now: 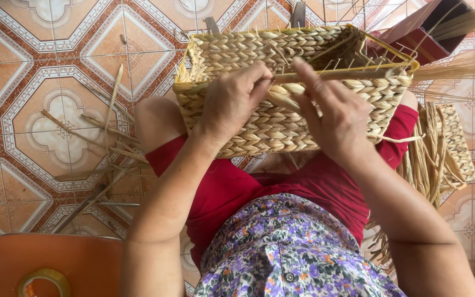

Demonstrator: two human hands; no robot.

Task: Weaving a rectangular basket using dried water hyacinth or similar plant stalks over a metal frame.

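A rectangular woven straw basket (237, 52) with a yellow wire rim rests on my knees, its braided side wall turned up toward me. My left hand (231, 103) lies on that wall, with thumb and fingers pinching a pale straw strand (284, 99) near the top edge. My right hand (333, 113) presses on the wall just to the right, index finger stretched up toward the rim, fingers around the same strand. Loose strand ends stick up along the rim.
Patterned floor tiles (45, 110) carry scattered straw scraps (111, 143) on the left. A bundle of straw and a woven piece (446, 148) lie at the right. An orange stool (78, 261) with a tape roll (44, 281) stands at the lower left. A dark red box (413, 33) sits behind.
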